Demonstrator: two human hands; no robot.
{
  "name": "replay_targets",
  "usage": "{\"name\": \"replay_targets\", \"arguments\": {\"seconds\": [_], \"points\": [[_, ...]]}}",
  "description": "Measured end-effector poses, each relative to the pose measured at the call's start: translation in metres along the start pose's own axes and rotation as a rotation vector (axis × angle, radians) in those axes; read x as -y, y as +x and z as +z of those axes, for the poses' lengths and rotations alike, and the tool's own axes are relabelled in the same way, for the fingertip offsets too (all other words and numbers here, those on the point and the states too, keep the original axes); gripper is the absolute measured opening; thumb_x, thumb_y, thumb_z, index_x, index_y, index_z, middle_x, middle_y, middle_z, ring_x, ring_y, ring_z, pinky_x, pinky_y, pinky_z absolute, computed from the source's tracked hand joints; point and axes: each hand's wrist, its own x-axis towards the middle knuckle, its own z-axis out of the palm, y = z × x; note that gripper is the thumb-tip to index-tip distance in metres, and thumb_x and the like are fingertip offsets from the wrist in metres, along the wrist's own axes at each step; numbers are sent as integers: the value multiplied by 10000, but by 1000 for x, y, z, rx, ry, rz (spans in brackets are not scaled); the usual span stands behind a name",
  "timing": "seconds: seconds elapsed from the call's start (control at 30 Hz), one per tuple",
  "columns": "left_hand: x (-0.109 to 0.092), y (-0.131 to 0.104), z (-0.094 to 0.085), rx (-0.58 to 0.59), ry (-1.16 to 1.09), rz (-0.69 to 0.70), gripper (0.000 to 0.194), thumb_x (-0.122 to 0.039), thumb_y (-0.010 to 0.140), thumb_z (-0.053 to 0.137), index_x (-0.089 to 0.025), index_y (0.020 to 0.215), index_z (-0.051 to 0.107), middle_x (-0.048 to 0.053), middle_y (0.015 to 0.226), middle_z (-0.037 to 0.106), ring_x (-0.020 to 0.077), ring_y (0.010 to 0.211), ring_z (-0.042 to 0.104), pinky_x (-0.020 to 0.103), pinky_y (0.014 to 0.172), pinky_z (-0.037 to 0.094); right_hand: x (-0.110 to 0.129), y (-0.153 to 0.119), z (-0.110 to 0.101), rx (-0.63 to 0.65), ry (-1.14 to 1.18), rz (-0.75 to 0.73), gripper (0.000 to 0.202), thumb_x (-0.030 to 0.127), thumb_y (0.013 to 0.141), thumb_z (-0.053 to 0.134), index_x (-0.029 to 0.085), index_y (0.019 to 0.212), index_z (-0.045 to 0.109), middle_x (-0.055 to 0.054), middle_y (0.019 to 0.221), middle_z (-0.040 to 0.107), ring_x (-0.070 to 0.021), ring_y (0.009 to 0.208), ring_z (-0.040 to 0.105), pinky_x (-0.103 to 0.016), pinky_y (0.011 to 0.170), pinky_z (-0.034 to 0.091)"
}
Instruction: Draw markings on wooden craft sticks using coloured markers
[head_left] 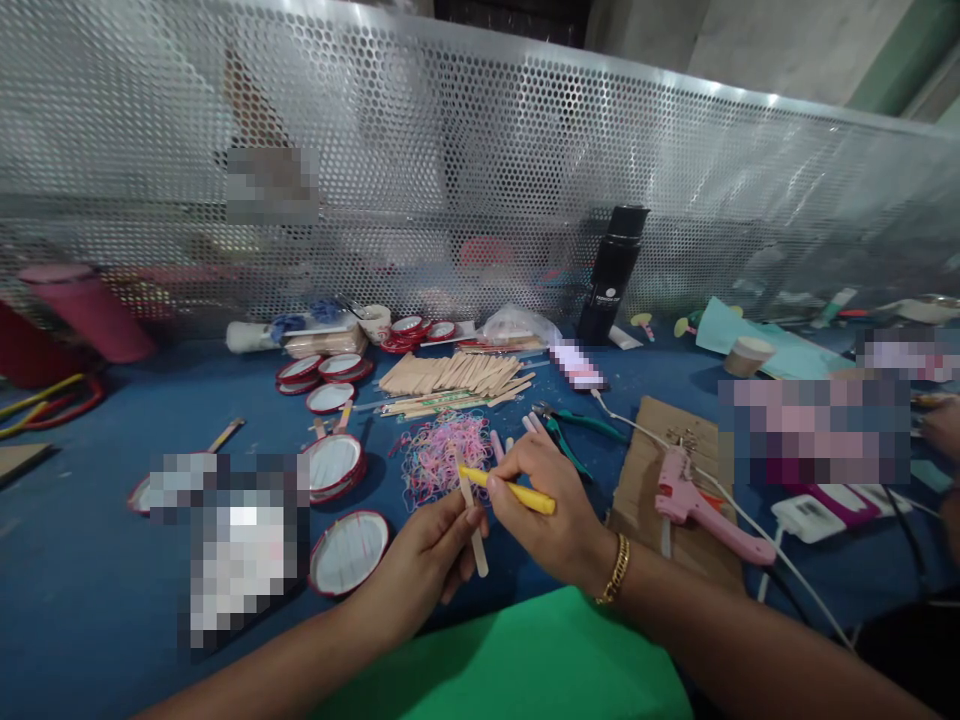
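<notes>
Green material [525, 660] lies closest to my camera, on the near side of the tangled band heap [442, 450]. Left of that heap I see a red-rimmed disc [349, 552]. Just below the heap, the left hand [435, 540] pinches a pale stick [479, 553]; at the heap's lower right, the right hand [547, 490] grips a yellow tool [534, 498], tip at the stick. I'd worry about that tip skidding into the left hand, since the narrow stick looks unsupported beneath. Farther right of the heap lies a pink glue gun [682, 500].
</notes>
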Motion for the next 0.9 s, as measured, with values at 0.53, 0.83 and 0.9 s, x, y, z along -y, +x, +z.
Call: {"name": "replay_targets", "arguments": {"seconds": [0.53, 0.83, 0.9], "points": [[0, 1, 0, -10, 13, -3, 401, -578, 897, 451, -190, 816, 511, -72, 530, 479, 56, 378, 357, 158, 351, 264, 2, 1, -1, 13, -14, 0, 154, 188, 830, 530, 216, 683, 494, 16, 648, 586, -154, 656, 529, -353, 782, 412], [-1, 0, 0, -23, 13, -6, 383, -565, 888, 477, -197, 790, 515, -70, 519, 485, 56, 373, 356, 159, 351, 253, 0, 1, -1, 22, -16, -7, 151, 181, 824, 536, 216, 680, 503, 20, 645, 593, -152, 653, 528, -362, 798, 421], [-1, 0, 0, -24, 16, -7, 382, -565, 893, 467, -197, 804, 519, -71, 521, 483, 56, 374, 356, 157, 351, 254, 1, 1, -1, 6, -18, 5, 140, 189, 825, 540, 216, 692, 507, 17, 652, 592, -154, 656, 530, -360, 783, 423]]}}
